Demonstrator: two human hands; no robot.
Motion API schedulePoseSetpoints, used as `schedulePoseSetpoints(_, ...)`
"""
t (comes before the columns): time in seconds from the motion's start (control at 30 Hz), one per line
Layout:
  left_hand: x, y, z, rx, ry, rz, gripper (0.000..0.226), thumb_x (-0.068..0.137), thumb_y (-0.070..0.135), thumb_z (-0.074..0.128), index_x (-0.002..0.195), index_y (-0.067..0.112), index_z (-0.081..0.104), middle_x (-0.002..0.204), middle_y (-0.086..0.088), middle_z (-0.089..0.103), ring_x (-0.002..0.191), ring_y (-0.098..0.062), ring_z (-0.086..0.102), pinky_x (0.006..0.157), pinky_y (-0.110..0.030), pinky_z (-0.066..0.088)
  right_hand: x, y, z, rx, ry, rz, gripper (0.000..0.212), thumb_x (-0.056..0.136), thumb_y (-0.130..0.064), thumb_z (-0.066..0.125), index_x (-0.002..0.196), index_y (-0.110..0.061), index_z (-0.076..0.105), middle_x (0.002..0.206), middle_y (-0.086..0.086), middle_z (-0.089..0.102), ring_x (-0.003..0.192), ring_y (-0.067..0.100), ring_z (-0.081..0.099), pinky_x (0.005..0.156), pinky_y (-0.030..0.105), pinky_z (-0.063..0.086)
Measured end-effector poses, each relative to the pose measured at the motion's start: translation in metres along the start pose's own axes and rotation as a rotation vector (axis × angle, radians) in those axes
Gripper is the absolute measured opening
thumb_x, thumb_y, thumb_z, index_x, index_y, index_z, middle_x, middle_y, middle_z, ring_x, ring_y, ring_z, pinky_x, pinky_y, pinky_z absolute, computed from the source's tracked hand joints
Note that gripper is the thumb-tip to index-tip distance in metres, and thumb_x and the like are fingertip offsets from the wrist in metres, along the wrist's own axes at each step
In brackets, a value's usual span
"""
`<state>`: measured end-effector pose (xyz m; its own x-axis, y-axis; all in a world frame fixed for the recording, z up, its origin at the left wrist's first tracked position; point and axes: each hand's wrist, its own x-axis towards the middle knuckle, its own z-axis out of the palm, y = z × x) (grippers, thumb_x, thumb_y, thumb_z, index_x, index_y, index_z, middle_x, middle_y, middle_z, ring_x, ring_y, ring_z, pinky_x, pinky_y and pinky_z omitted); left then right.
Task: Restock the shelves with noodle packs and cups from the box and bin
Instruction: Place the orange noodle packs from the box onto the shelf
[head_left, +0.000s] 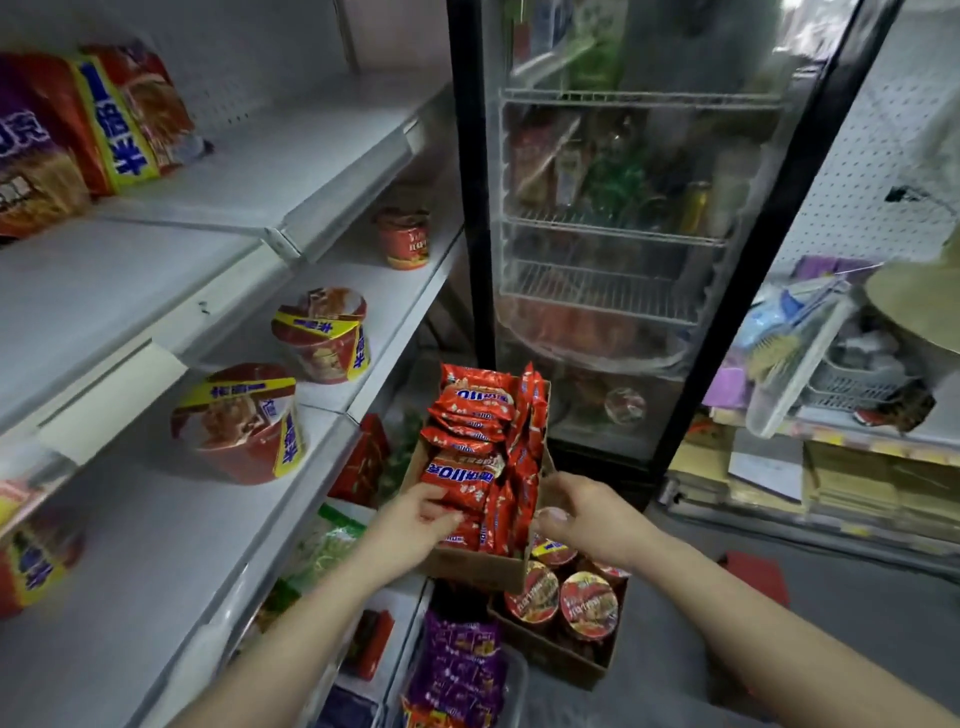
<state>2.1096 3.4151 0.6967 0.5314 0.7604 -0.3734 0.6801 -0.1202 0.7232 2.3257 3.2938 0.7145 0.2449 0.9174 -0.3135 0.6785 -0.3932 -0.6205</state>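
Cardboard box of red noodle packs between both hands, left hand pinching a front pack, right hand gripping box edge, noodle cups in lower box, white shelves at left.

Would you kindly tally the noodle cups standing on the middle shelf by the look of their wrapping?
Double cups bound by a yellow band: 2
Single red cup, no band: 1
Total: 3
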Motion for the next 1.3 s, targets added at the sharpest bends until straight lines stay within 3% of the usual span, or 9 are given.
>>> schedulePoseSetpoints(0.1, 0.039, -0.005, -0.005, -0.061, -0.013, -0.072, 0.047, 0.090, 0.037, 0.069, 0.130, 0.018, 0.053, 0.106, 0.007, 0.066, 0.096, -0.007, 0.066, 0.087, -0.029, 0.053, 0.044, 0.008, -0.005, 0.017, -0.038, 0.022, 0.059, 0.087, -0.044, 0.068, 0.137, -0.019, 0.050, 0.132, -0.004, 0.058, 0.115, 0.010, 0.057, 0.087, 0.019, 0.044)
schedulePoseSetpoints(0.27, 0.109, -0.001, -0.012, -0.244, 0.007, -0.213, 0.035, 0.093, 0.029, 0.067, 0.122, 0.015, 0.054, 0.100, 0.005, 0.065, 0.084, -0.004, 0.065, 0.064, -0.015, 0.049, 0.129, 0.027, -0.015, 0.044, -0.098, 0.056, 0.057, 0.088, -0.041, 0.068, 0.137, -0.017, 0.050, 0.132, -0.002, 0.058, 0.117, 0.014, 0.057, 0.093, 0.024, 0.046)
schedulePoseSetpoints(0.4, 0.183, 0.004, -0.001, -0.379, 0.002, -0.347, 0.030, 0.093, 0.032, 0.067, 0.117, 0.013, 0.062, 0.108, -0.003, 0.070, 0.094, -0.018, 0.067, 0.078, -0.031, 0.051, 0.194, 0.049, -0.026, 0.097, -0.137, 0.080, 0.047, 0.088, -0.036, 0.069, 0.129, -0.017, 0.055, 0.123, -0.002, 0.065, 0.108, 0.014, 0.062, 0.091, 0.028, 0.051)
schedulePoseSetpoints(0.57, 0.275, 0.013, 0.027, -0.627, -0.014, -0.507, 0.030, 0.092, 0.037, 0.067, 0.117, 0.024, 0.057, 0.121, -0.004, 0.064, 0.110, -0.021, 0.060, 0.093, -0.039, 0.048, 0.262, 0.081, -0.027, 0.123, -0.200, 0.103, 0.044, 0.090, -0.032, 0.068, 0.128, -0.014, 0.056, 0.125, -0.002, 0.063, 0.112, 0.016, 0.061, 0.092, 0.028, 0.050)
schedulePoseSetpoints(0.67, 0.321, 0.013, 0.046, -0.768, 0.049, -0.620, 0.046, 0.092, 0.033, 0.069, 0.130, 0.013, 0.054, 0.131, -0.010, 0.061, 0.116, -0.026, 0.059, 0.101, -0.041, 0.046, 0.294, 0.095, -0.018, 0.185, -0.235, 0.124, 0.042, 0.091, -0.030, 0.067, 0.128, -0.014, 0.056, 0.125, -0.006, 0.062, 0.115, 0.012, 0.059, 0.098, 0.028, 0.048)
schedulePoseSetpoints(0.77, 0.353, 0.004, 0.062, -0.839, 0.113, -0.713, 0.050, 0.090, 0.034, 0.071, 0.130, 0.010, 0.054, 0.130, -0.011, 0.060, 0.109, -0.026, 0.060, 0.099, -0.039, 0.048, 0.316, 0.109, -0.005, 0.187, -0.258, 0.123, 0.046, 0.092, -0.030, 0.066, 0.133, -0.014, 0.052, 0.127, -0.005, 0.060, 0.116, 0.011, 0.056, 0.098, 0.022, 0.044)
schedulePoseSetpoints(0.93, 0.385, -0.011, 0.079, -1.057, 0.166, -0.785, 0.043, 0.083, 0.036, 0.078, 0.114, 0.015, 0.058, 0.126, -0.013, 0.062, 0.112, -0.024, 0.061, 0.105, -0.040, 0.048, 0.336, 0.123, 0.004, 0.225, -0.285, 0.123, 0.045, 0.093, -0.029, 0.065, 0.134, -0.014, 0.051, 0.127, -0.006, 0.058, 0.120, 0.014, 0.055, 0.102, 0.029, 0.046)
schedulePoseSetpoints(1.07, 0.401, -0.011, 0.087, -1.158, 0.200, -0.808, 0.063, 0.079, 0.034, 0.081, 0.129, 0.010, 0.052, 0.126, -0.014, 0.060, 0.118, -0.026, 0.059, 0.104, -0.039, 0.049, 0.343, 0.129, 0.005, 0.213, -0.286, 0.124, 0.047, 0.095, -0.030, 0.063, 0.136, -0.014, 0.050, 0.132, -0.002, 0.058, 0.121, 0.015, 0.055, 0.100, 0.026, 0.045)
schedulePoseSetpoints(1.3, 0.416, -0.020, 0.097, -1.097, 0.251, -0.842, 0.070, 0.072, 0.048, 0.083, 0.125, 0.010, 0.056, 0.107, -0.009, 0.067, 0.097, -0.023, 0.066, 0.095, -0.038, 0.054, 0.350, 0.131, 0.000, 0.194, -0.291, 0.114, 0.049, 0.097, -0.032, 0.059, 0.141, -0.015, 0.046, 0.139, -0.001, 0.054, 0.129, 0.015, 0.050, 0.101, 0.022, 0.040)
